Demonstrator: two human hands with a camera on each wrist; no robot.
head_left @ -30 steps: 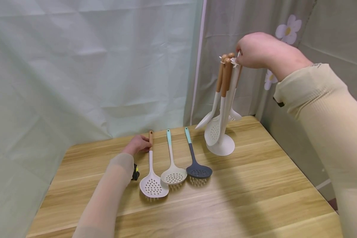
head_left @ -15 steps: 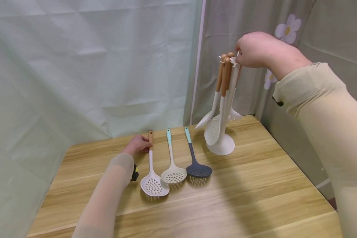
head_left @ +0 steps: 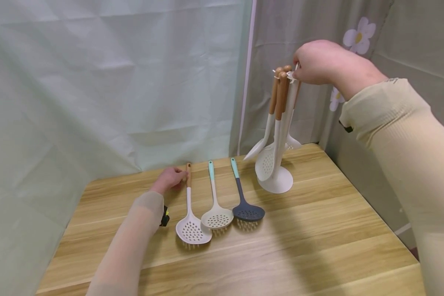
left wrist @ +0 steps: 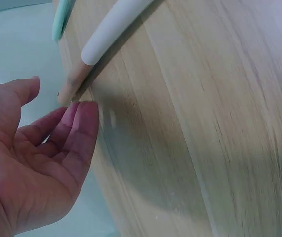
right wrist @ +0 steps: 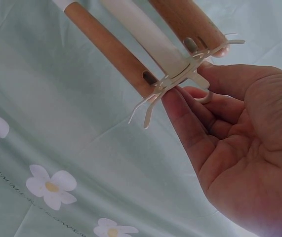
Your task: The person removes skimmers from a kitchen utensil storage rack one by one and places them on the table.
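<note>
Head view: the right hand is up at two o'clock, fingers on the hook ring at the top of the utensil stand. The left hand lies on the table at nine o'clock, beside the wooden handle of the white skimmer.

Left wrist: left hand fingers relaxed, tips right at the handle's end, gripping nothing.

Right wrist: right fingers pinch the stand's white hook ring, wooden handles hanging from it.
</note>
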